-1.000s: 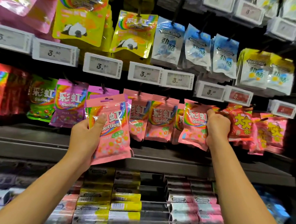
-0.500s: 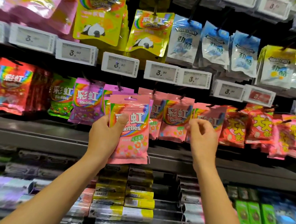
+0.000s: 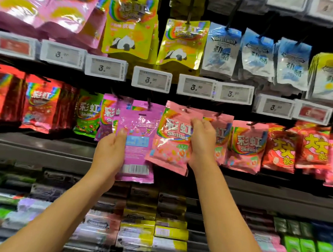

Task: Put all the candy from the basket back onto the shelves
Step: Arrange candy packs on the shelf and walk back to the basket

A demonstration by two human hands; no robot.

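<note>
My left hand (image 3: 109, 153) grips a purple Skittles bag (image 3: 139, 143) by its left edge, with the back and barcode facing me. Right beside it, my right hand (image 3: 201, 141) holds a pink Skittles bag (image 3: 170, 143) by its right edge, tilted, its top up near the hooks. More pink Skittles bags (image 3: 246, 146) hang just to the right. Purple Skittles bags (image 3: 108, 114) hang behind my left hand. The basket is not in view.
A row of price tags (image 3: 151, 80) runs above the hooks. Yellow panda bags (image 3: 180, 43) and blue Doublemint bags (image 3: 221, 49) hang higher up. Red and green Skittles bags hang at left, orange bags (image 3: 283, 150) at right. Gum packs (image 3: 138, 229) fill the lower shelf.
My right hand left the hanging bags, moved left and took the pink bag from my left hand. My left hand now holds a purple bag, back side out.
</note>
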